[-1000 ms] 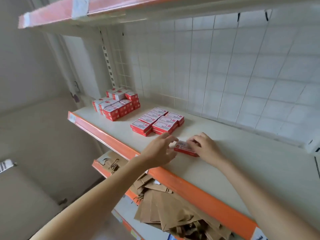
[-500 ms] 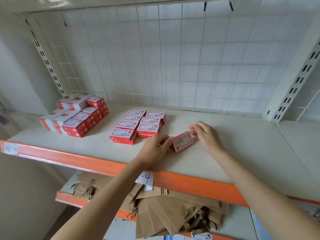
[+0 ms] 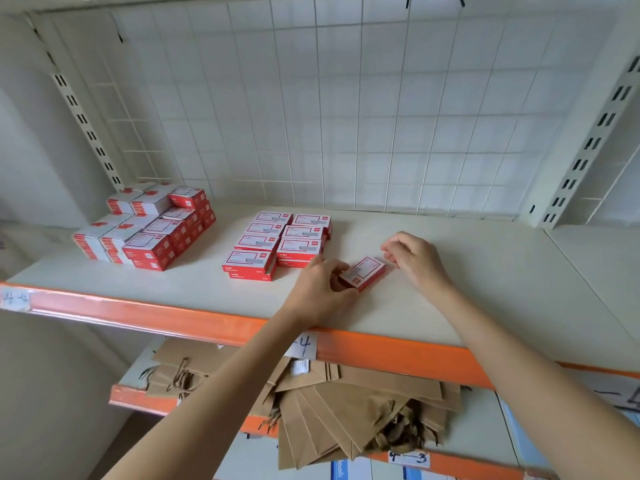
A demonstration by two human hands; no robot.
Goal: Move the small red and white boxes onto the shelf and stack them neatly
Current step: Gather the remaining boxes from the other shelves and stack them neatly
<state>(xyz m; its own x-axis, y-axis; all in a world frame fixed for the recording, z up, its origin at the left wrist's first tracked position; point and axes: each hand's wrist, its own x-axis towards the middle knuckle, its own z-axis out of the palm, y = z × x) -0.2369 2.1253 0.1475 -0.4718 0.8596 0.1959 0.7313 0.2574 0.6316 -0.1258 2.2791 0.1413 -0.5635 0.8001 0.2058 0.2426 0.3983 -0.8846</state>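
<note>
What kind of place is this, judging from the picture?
Probably a stockroom or a shop's storage area. The metal shelf has an orange front edge with a handwritten label, a wire grid back panel, many identical red and white boxes, and brown paper bags below.

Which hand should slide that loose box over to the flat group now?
Probably left. The left hand already grips the loose red and white cardboard box and sits next to the flat group of boxes. The right hand is off the box, fingers loosely curled.
</note>
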